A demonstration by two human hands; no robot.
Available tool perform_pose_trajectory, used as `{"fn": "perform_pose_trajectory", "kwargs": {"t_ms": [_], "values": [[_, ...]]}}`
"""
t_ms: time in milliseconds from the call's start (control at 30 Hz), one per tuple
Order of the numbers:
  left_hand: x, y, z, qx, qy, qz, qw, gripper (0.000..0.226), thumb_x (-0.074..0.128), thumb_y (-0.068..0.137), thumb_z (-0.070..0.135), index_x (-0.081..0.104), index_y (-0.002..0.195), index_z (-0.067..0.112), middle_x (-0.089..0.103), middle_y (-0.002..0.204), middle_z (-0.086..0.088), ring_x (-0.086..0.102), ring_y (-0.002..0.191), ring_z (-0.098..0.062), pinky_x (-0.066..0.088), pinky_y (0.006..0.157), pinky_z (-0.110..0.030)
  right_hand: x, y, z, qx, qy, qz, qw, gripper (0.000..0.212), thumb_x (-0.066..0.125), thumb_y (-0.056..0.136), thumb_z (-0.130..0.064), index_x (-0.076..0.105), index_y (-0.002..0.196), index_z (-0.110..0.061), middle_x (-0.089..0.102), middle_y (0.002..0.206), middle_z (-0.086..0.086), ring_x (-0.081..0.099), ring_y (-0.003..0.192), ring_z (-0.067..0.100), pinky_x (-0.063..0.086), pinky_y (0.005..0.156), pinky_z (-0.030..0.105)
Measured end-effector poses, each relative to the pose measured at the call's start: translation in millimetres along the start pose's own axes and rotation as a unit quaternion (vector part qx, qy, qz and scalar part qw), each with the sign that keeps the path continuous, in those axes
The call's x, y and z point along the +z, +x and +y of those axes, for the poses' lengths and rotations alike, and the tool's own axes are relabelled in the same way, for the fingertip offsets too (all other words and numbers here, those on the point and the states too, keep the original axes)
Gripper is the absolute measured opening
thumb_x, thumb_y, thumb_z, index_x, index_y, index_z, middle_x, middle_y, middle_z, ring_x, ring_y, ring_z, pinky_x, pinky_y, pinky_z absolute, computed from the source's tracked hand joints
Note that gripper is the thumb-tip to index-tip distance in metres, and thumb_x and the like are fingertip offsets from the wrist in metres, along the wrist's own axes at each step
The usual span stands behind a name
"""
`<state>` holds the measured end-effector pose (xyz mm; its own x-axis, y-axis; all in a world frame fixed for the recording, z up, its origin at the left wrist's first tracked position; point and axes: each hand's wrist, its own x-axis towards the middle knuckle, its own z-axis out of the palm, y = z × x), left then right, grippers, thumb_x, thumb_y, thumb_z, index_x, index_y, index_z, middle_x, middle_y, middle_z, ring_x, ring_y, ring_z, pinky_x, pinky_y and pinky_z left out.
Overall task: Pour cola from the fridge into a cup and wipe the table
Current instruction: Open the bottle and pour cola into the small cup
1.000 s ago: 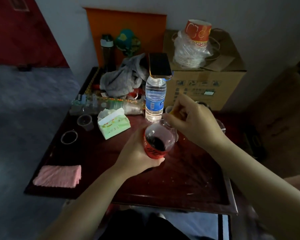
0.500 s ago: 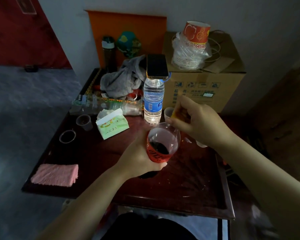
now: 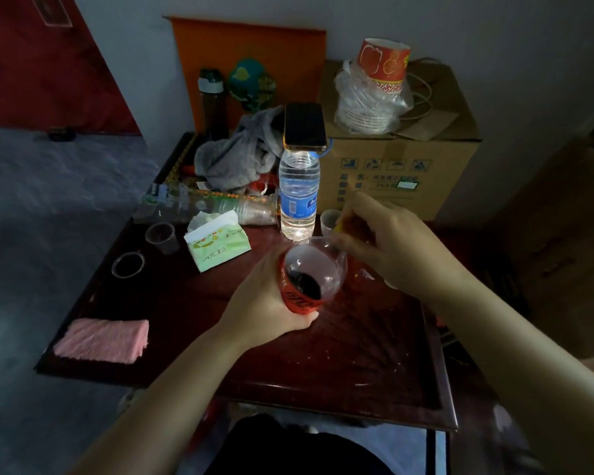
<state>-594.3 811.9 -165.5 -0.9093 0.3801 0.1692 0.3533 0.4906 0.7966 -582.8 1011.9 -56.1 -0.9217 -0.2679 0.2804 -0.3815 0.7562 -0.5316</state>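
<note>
My left hand (image 3: 268, 299) grips a cola bottle (image 3: 311, 277) with a red label, held above the dark wooden table (image 3: 357, 365); a little dark cola lies in it. My right hand (image 3: 388, 245) is closed at the bottle's neck, pinching something yellow, likely the cap. Two small plastic cups (image 3: 161, 236) (image 3: 128, 265) with dark liquid stand at the table's left. A small white cup (image 3: 330, 221) stands just behind my right hand. A folded pink cloth (image 3: 103, 340) lies at the table's near left corner.
A water bottle (image 3: 299, 197) with a phone (image 3: 304, 126) on top stands behind the cola. A tissue pack (image 3: 218, 245), grey cloth (image 3: 237, 156), a sleeve of plastic cups (image 3: 220, 207) and a thermos (image 3: 213, 101) crowd the back. A cardboard box (image 3: 402, 166) carries stacked bowls.
The view has shifted slightly. Both hands stay on the bottle, with my right hand working at its neck; the bottle has tilted a little.
</note>
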Motion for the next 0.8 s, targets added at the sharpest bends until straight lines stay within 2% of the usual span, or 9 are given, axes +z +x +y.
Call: {"fn": "perform_pose_trajectory", "kwargs": {"t_ms": [67,133,233,300,400,533,633,800], "values": [[-0.2,-1.7,1.5,-0.009,-0.001,-0.003,1.0,0.088,0.09,0.054,0.028,0.043,0.129,0.032,0.057,0.12,0.016,0.056,0.113,-0.004,0.049,0.095,-0.036,-4.2,1.2,5.6,-0.03,0.014,-0.031,0.999,0.022,0.063,0.086,-0.037,0.05,0.091,-0.019,0.065,0.096,0.003,0.061,0.089,0.022,0.049,0.074,0.042],[-0.3,-2.2,2.7,-0.012,0.005,-0.005,1.0,0.088,0.089,0.054,0.031,0.042,0.128,0.034,0.056,0.12,0.018,0.055,0.113,-0.003,0.049,0.095,-0.036,-7.0,1.8,8.6,-0.039,0.022,-0.04,0.998,0.021,0.064,0.086,-0.037,0.051,0.093,-0.022,0.063,0.096,0.0,0.06,0.09,0.02,0.049,0.075,0.043],[-0.4,-2.5,3.7,-0.013,0.01,0.0,1.0,0.088,0.088,0.054,0.032,0.043,0.129,0.032,0.055,0.121,0.019,0.054,0.114,-0.002,0.049,0.095,-0.035,-4.6,-0.2,6.2,-0.004,0.025,-0.012,1.0,0.023,0.067,0.083,-0.038,0.056,0.094,-0.021,0.065,0.092,-0.004,0.061,0.084,0.013,0.05,0.073,0.035],[-0.5,-3.2,2.7,-0.015,0.006,0.006,1.0,0.087,0.087,0.054,0.031,0.043,0.128,0.031,0.056,0.12,0.018,0.055,0.113,-0.003,0.049,0.094,-0.034,-1.6,-1.4,1.7,0.049,0.0,0.033,0.998,0.031,0.066,0.079,-0.049,0.058,0.089,-0.02,0.065,0.079,-0.006,0.06,0.072,0.009,0.047,0.064,0.025],[-1.9,-4.0,2.7,-0.008,0.009,0.013,1.0,0.084,0.088,0.053,0.026,0.046,0.126,0.027,0.058,0.117,0.016,0.056,0.11,-0.003,0.048,0.093,-0.029,1.2,-1.3,-3.7,0.108,-0.042,0.061,0.991,0.036,0.064,0.077,-0.055,0.058,0.082,-0.02,0.06,0.067,-0.005,0.056,0.064,0.008,0.039,0.055,0.022],[-3.2,-4.7,2.9,-0.003,0.01,0.013,1.0,0.082,0.09,0.054,0.021,0.047,0.123,0.027,0.058,0.114,0.017,0.056,0.108,0.0,0.046,0.091,-0.023,-0.9,0.7,-4.4,0.099,-0.022,0.021,0.995,0.032,0.066,0.08,-0.047,0.059,0.083,-0.016,0.063,0.069,-0.001,0.058,0.066,0.014,0.042,0.06,0.027],[-4.6,-5.4,1.9,-0.005,0.001,0.011,1.0,0.084,0.089,0.054,0.022,0.046,0.126,0.026,0.058,0.116,0.017,0.056,0.11,-0.002,0.048,0.093,-0.027,-3.8,1.4,-3.2,0.062,-0.014,0.001,0.998,0.028,0.068,0.08,-0.043,0.059,0.087,-0.016,0.063,0.074,-0.003,0.058,0.07,0.013,0.043,0.064,0.029],[-8.5,-4.9,1.1,-0.006,0.014,-0.006,1.0,0.086,0.089,0.054,0.028,0.043,0.127,0.032,0.055,0.118,0.019,0.055,0.113,-0.003,0.049,0.095,-0.033,-15.3,2.9,2.3,0.017,0.075,-0.08,0.994,0.02,0.07,0.081,-0.031,0.06,0.096,-0.022,0.068,0.097,-0.003,0.062,0.089,0.012,0.046,0.077,0.03]]}}
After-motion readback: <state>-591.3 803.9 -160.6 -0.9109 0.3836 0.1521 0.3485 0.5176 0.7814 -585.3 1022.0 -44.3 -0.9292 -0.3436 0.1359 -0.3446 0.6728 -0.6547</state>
